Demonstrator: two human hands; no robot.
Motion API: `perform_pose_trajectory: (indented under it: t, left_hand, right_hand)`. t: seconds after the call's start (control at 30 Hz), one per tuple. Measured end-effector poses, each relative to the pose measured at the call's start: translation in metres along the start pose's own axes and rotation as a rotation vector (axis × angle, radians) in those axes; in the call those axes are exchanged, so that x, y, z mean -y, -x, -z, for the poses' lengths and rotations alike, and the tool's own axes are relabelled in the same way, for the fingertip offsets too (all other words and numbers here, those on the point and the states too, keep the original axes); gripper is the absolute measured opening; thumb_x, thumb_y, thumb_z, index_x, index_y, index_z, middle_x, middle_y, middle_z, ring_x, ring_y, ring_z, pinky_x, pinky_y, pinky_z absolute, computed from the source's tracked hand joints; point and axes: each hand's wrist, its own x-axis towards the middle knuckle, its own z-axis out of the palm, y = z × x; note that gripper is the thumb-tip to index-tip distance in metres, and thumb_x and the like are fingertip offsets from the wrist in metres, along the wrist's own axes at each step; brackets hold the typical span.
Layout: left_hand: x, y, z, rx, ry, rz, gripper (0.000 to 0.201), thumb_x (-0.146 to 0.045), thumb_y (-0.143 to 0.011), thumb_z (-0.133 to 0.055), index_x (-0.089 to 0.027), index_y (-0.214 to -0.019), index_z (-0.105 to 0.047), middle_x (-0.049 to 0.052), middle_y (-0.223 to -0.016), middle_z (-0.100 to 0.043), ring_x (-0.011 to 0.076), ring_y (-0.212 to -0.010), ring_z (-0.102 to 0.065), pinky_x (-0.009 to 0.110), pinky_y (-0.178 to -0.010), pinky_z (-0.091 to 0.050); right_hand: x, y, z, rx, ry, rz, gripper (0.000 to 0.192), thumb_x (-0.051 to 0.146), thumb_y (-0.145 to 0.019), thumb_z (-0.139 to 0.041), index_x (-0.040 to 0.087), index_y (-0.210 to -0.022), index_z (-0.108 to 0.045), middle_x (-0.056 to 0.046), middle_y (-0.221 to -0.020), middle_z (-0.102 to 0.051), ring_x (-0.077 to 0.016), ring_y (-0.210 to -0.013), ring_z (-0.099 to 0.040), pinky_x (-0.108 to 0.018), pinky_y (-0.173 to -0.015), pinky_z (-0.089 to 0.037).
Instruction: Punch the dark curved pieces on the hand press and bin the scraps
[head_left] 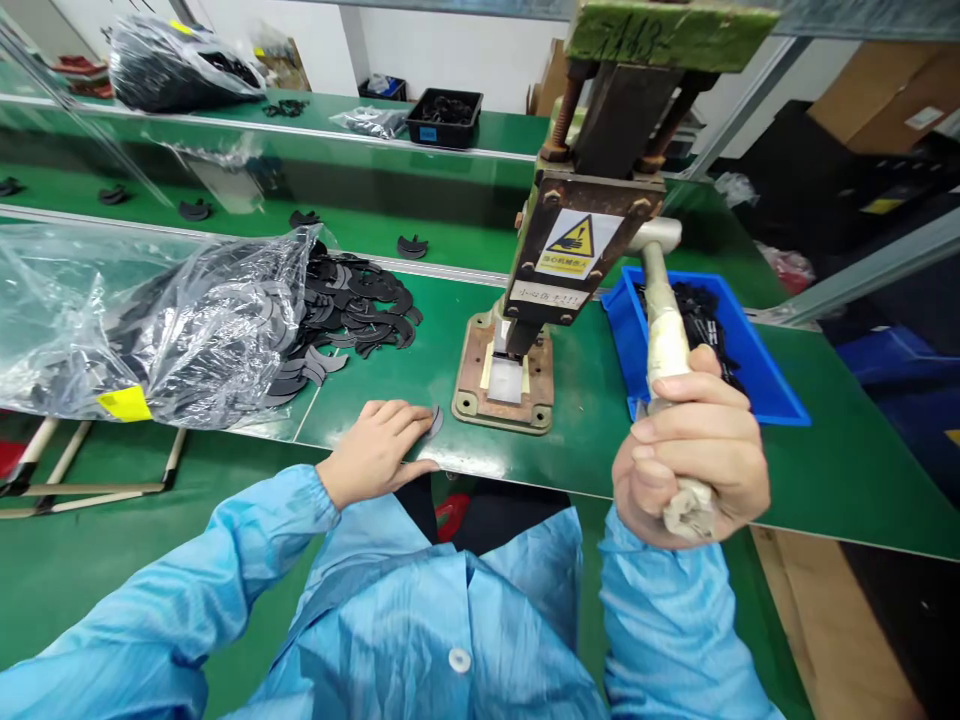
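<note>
My left hand (379, 450) lies palm down near the front edge of the green bench, its fingers stretched out and thumb apart. Its fingertips touch a small dark grey curved piece (435, 422), partly hidden under them. My right hand (694, 450) is wrapped round the taped lever (666, 315) of a hand press (577, 230), right of the press body. Under the ram (526, 338), a pale metal plate (505, 380) sits on the press base (469, 385).
A clear plastic bag (187, 320) spills a heap of black curved pieces (360, 305) on the left. Right of the press stands a blue bin (757, 360) with black parts. Several curved pieces (412, 246) lie along the strip behind. A black tray (444, 118) stands on the shelf.
</note>
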Motion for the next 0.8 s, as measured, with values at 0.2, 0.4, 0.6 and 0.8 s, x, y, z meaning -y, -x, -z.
perform_pose_trajectory:
  t: [0.2, 0.4, 0.6, 0.8]
  left_hand:
    - [-0.017, 0.015, -0.001, 0.021, 0.061, -0.058, 0.025, -0.036, -0.102, -0.067, -0.025, -0.124, -0.074, 0.015, -0.124, -0.075, 0.0325, -0.108, -0.071, 0.051, -0.089, -0.054]
    - [-0.004, 0.023, 0.009, -0.002, 0.172, -0.014, 0.033, -0.022, -0.107, -0.05, -0.026, -0.131, -0.072, 0.012, -0.114, -0.077, 0.028, -0.104, -0.074, 0.045, -0.094, -0.06]
    - [0.021, -0.016, 0.026, -0.048, 0.517, 0.293, 0.024, -0.043, -0.104, -0.059, -0.024, -0.114, -0.072, 0.008, -0.103, -0.076, 0.0226, -0.091, -0.075, 0.036, -0.082, -0.062]
    - [0.029, -0.103, 0.022, -0.033, 1.015, 0.494, 0.037, -0.055, -0.101, -0.066, -0.022, -0.094, -0.052, -0.002, -0.063, -0.069, 0.0122, -0.051, -0.063, 0.022, -0.051, -0.048]
  right_hand:
    - [0.002, 0.0, 0.002, 0.018, 0.009, -0.028, 0.025, 0.037, -0.09, -0.072, 0.025, -0.072, -0.059, 0.004, -0.073, -0.063, -0.0223, -0.098, -0.074, -0.067, -0.119, -0.054]
    - [0.002, 0.0, 0.002, 0.023, -0.027, -0.011, 0.021, 0.033, -0.089, -0.072, 0.024, -0.075, -0.059, 0.003, -0.076, -0.064, -0.0223, -0.1, -0.072, -0.068, -0.121, -0.051]
    - [0.001, 0.001, 0.001, 0.014, -0.036, 0.01, 0.019, 0.033, -0.09, -0.071, 0.025, -0.077, -0.061, 0.004, -0.077, -0.065, -0.0213, -0.102, -0.072, -0.066, -0.12, -0.051]
    - [0.0, 0.001, -0.001, -0.005, -0.031, 0.017, 0.018, 0.034, -0.09, -0.07, 0.025, -0.077, -0.06, 0.004, -0.076, -0.064, -0.021, -0.101, -0.072, -0.065, -0.119, -0.053]
